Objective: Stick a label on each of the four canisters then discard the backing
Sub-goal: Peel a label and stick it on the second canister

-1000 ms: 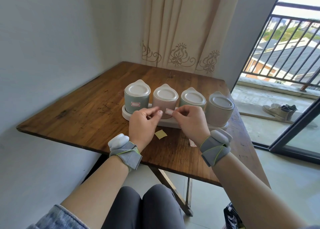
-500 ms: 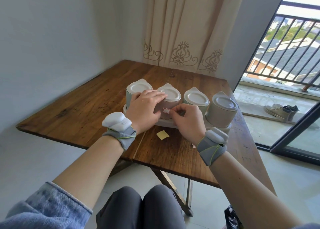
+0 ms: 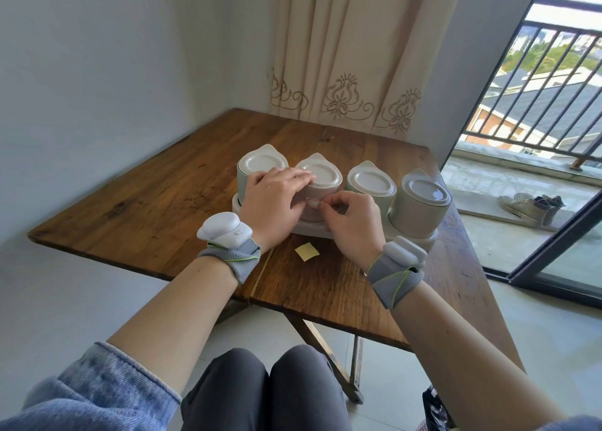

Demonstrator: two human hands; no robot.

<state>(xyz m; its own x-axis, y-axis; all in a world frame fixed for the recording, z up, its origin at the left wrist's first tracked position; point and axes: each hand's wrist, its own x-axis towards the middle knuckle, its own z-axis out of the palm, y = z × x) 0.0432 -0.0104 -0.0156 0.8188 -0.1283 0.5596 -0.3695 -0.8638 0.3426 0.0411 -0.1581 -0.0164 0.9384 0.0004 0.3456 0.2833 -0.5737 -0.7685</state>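
Observation:
Four lidded canisters stand in a row on a white tray [image 3: 413, 235]. From left they are a green one [image 3: 257, 165], a pink one [image 3: 321, 176], another green one [image 3: 369, 181] and a beige one [image 3: 420, 205]. My left hand [image 3: 275, 199] grips the pink canister's left side, fingers over its lid. A white red-bordered label [image 3: 313, 203] lies on the pink canister's front, and my right hand [image 3: 350, 222] presses its right end with the fingertips. A yellow backing scrap [image 3: 306, 252] lies on the table in front of the tray.
The wooden table [image 3: 163, 209] stands in a corner with a curtain [image 3: 345, 49] behind. Its right edge runs beside an open balcony door [image 3: 553, 251], with shoes [image 3: 531, 204] outside. A dark bag [image 3: 436, 408] sits on the floor at lower right.
My left hand moved from the label up onto the pink canister's side and lid. My right hand brought the label against the canister's front and now presses it there.

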